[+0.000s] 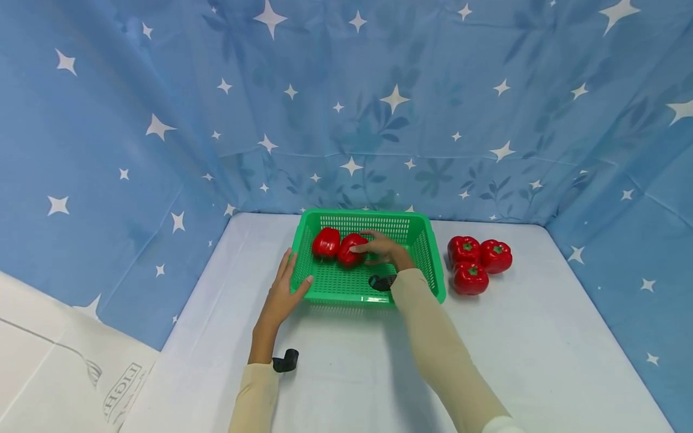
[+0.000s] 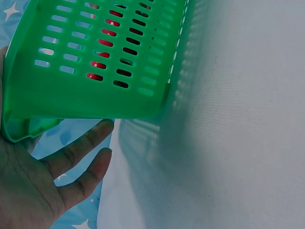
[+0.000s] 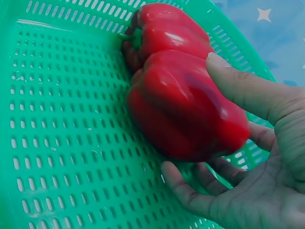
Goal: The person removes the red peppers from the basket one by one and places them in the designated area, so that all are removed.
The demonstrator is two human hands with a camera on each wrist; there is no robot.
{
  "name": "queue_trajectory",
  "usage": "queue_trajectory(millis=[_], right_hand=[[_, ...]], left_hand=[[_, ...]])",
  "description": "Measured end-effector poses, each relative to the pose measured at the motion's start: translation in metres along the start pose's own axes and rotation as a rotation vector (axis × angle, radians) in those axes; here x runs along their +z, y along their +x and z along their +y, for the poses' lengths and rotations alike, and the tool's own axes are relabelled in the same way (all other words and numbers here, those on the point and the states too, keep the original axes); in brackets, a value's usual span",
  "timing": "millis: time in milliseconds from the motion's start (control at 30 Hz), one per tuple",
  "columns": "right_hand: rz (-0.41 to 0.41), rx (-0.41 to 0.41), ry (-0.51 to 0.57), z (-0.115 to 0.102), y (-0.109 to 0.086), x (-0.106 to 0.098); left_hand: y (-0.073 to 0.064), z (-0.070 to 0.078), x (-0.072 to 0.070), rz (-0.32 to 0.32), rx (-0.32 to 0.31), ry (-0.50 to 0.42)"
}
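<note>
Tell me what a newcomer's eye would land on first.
The bright green basket near the far edge of the white table probably jumps out first, with two glossy red peppers inside and the right hand around one. Next come three more red peppers clustered right of the basket, then the blue, star-patterned cloth behind the table.

Left grip point(image 2: 35, 186) beside slotted green basket point(image 2: 86, 102)

Glossy red bell peppers point(image 1: 470, 278): five; two inside, three outside rectangular green slotted plastic basket point(image 1: 437, 264), one. White-covered table point(image 1: 335, 385), one. Bare left hand point(image 1: 281, 297), one; bare right hand point(image 1: 381, 248), one. Black wrist devices point(image 1: 290, 359), two.
</note>
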State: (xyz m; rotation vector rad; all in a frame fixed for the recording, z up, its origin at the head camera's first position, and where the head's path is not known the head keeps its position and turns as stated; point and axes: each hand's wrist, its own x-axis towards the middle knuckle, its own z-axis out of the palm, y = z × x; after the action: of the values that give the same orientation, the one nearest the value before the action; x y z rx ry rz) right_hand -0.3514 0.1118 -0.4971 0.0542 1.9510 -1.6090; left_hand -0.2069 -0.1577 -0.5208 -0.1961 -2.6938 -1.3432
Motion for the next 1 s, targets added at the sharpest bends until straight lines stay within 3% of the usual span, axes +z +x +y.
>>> queue_trajectory(millis=[667,1000], right_hand=[[0.041,0.023,-0.072,0.000,0.007,0.016],[0.066,0.019,-0.027,0.000,0.004,0.017]], left_hand=[[0.001,0.000,-0.001,-0.014,-0.004,0.008],[0.001,-0.001,-0.001,-0.013,0.007,0.006]])
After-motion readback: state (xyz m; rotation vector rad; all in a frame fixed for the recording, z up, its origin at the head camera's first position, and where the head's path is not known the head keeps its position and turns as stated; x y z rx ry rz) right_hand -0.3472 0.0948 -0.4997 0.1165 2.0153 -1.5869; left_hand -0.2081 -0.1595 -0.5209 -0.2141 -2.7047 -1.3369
